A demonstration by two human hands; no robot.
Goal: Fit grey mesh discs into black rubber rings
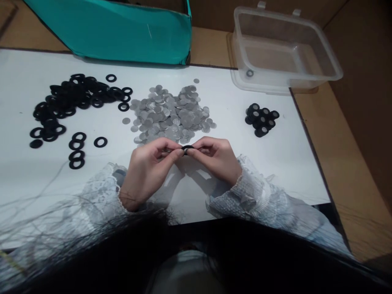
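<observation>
Both hands meet over white desk (pixel 275 163) | left hand (pixel 147 167) & right hand (pixel 214 159) grip pinched shut on black ring (pixel 187 149), just below disc pile (pixel 171 114) | judged best: hold ring level, seat disc w/ even thumb pressure | finished stack (pixel 261 119) to the right.

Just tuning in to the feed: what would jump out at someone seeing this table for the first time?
Both hands, left hand and right hand, pinch one black ring at the centre of the white table. Behind them lies a heap of silver discs, with a sprawl of black rings to its left.
</observation>
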